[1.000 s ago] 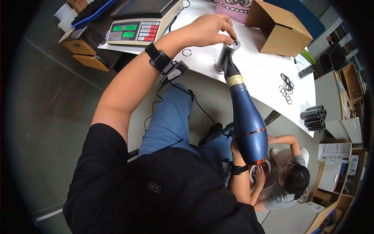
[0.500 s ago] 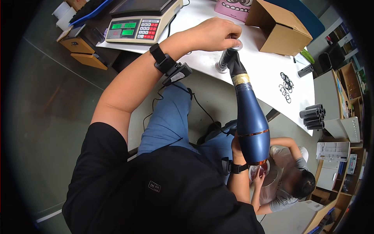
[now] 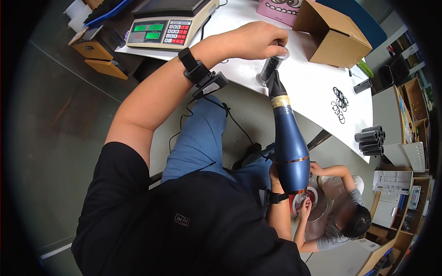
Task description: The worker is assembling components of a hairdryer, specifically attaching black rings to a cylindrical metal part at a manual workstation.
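Note:
My left hand point(image 3: 260, 40) reaches over the table and pinches the top rim of a dark tube with clear flared ends point(image 3: 270, 69). The tube stands tilted near the table's front edge. In my right hand point(image 3: 274, 174) is a blue hair dryer point(image 3: 291, 142) with copper-coloured rings and yellowish tape round its neck. Its flat black nozzle points at the tube's side, close to it. Most of my right hand is hidden behind the dryer body, with only part of the fingers and the strapped wrist showing.
A digital scale point(image 3: 161, 33) stands back left, an open cardboard box point(image 3: 338, 46) back right beside a pink box point(image 3: 280, 10). Black rings point(image 3: 340, 103), a single dark tube point(image 3: 363, 86) and stacked dark tubes point(image 3: 370, 140) lie rightward. Another person point(image 3: 338, 216) works at lower right.
The hair dryer has swung slightly left, and its nozzle has dropped lower along the tube. My left hand stays on the tube's top. The other person's hands have shifted.

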